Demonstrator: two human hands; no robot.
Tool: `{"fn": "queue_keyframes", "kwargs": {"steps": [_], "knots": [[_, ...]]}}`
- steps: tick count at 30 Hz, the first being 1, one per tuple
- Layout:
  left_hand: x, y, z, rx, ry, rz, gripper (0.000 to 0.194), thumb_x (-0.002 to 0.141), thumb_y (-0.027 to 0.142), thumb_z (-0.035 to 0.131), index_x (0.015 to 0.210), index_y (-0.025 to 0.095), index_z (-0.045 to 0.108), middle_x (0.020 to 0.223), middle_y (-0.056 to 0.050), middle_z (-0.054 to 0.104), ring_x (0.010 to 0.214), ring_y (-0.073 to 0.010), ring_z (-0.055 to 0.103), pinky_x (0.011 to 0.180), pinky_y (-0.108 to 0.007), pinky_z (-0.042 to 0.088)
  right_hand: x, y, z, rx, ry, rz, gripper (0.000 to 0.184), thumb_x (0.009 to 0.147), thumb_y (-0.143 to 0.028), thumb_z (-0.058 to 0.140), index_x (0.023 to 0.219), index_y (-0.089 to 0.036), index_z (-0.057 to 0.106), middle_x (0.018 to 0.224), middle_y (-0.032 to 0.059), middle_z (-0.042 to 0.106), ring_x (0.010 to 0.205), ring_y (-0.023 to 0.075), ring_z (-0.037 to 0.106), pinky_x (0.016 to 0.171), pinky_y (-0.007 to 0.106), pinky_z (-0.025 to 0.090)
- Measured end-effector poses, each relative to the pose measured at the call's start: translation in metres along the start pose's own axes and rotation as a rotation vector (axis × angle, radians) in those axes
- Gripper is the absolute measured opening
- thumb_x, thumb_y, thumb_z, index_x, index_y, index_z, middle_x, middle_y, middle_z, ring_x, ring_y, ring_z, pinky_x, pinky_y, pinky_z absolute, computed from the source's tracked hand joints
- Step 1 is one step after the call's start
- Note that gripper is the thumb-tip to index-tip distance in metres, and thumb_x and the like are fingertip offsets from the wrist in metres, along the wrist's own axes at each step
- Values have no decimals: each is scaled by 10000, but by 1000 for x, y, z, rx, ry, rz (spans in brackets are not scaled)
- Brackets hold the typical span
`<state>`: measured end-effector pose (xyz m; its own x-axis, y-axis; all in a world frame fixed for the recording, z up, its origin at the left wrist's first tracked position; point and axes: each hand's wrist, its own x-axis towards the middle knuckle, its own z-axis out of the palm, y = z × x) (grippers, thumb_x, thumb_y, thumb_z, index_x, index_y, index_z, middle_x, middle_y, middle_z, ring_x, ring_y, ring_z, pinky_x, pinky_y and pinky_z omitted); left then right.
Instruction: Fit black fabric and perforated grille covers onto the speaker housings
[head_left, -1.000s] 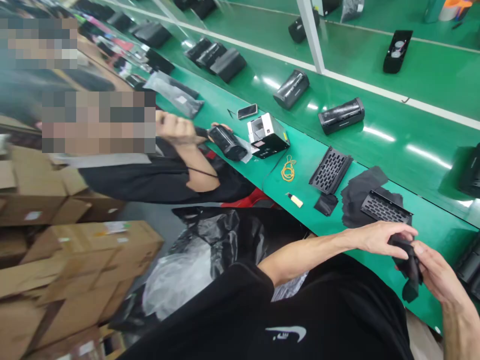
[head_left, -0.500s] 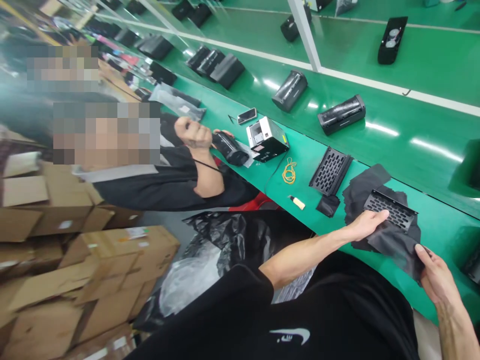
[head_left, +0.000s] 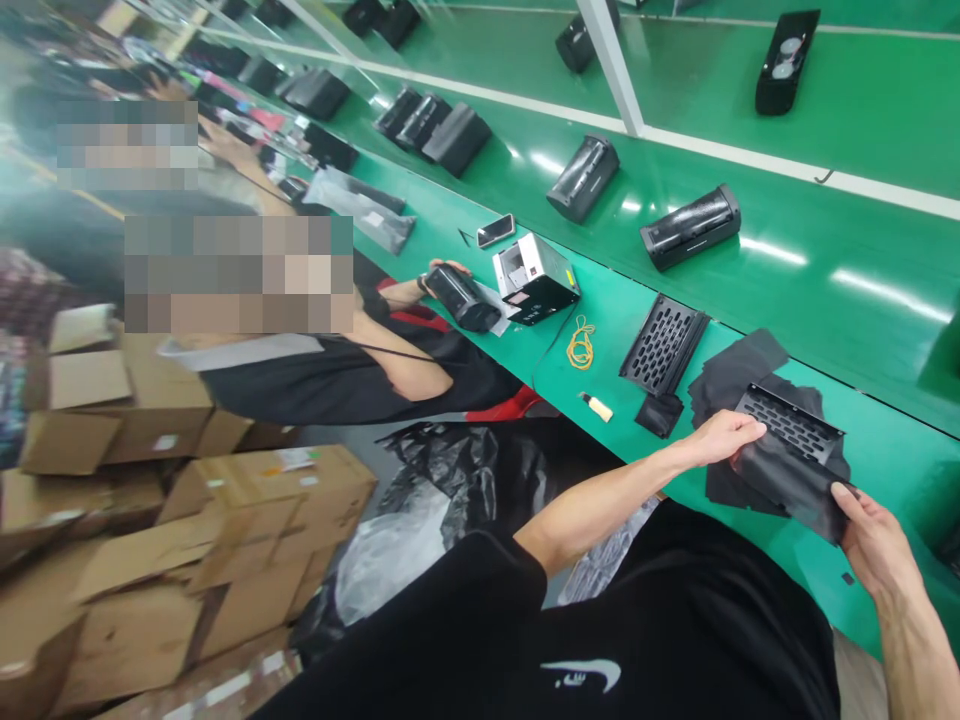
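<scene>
Pinching the black cloth (head_left: 799,487) between left grip (head_left: 724,438) and right grip (head_left: 874,538) along the grille's (head_left: 795,430) near side, over dark sheets (head_left: 739,362) on the desk (head_left: 911,470), apparently only partway into place, with many slots left uncovered.

So both bare arms reach out to the side, left hand (head_left: 727,437) and right hand (head_left: 877,535) a little apart, each in a thumb-on-top pinch grip.
</scene>
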<state>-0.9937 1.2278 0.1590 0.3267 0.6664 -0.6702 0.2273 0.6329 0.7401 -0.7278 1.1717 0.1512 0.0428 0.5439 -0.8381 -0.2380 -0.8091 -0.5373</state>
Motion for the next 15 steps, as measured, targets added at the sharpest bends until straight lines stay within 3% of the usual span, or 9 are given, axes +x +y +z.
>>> {"fn": "queue_keyframes", "kwargs": {"steps": [6, 11, 15], "knots": [[6, 2, -6, 102, 51, 37, 478, 965, 631, 539, 763, 198, 541, 613, 55, 581, 490, -96, 577, 570, -219, 430, 11, -4, 7, -60, 74, -16, 712, 464, -624, 994, 954, -181, 729, 838, 83, 752, 645, 247, 681, 590, 364, 583], [7, 9, -19, 154, 11, -13, 485, 966, 629, 563, 757, 192, 585, 549, 57, 536, 419, -78, 488, 467, -207, 343, 14, -14, 7, -126, 115, -43, 736, 407, -709, 977, 845, -176, 721, 751, 45, 696, 608, 183, 580, 545, 308, 511], [4, 13, -26, 78, -87, -22, 441, 959, 603, 610, 906, 173, 690, 590, 39, 613, 433, -79, 508, 477, -202, 378, -1, -25, 3, -261, 230, -104, 681, 533, -669, 972, 952, -166, 784, 586, -37, 547, 537, 123, 413, 467, 259, 367]]}}
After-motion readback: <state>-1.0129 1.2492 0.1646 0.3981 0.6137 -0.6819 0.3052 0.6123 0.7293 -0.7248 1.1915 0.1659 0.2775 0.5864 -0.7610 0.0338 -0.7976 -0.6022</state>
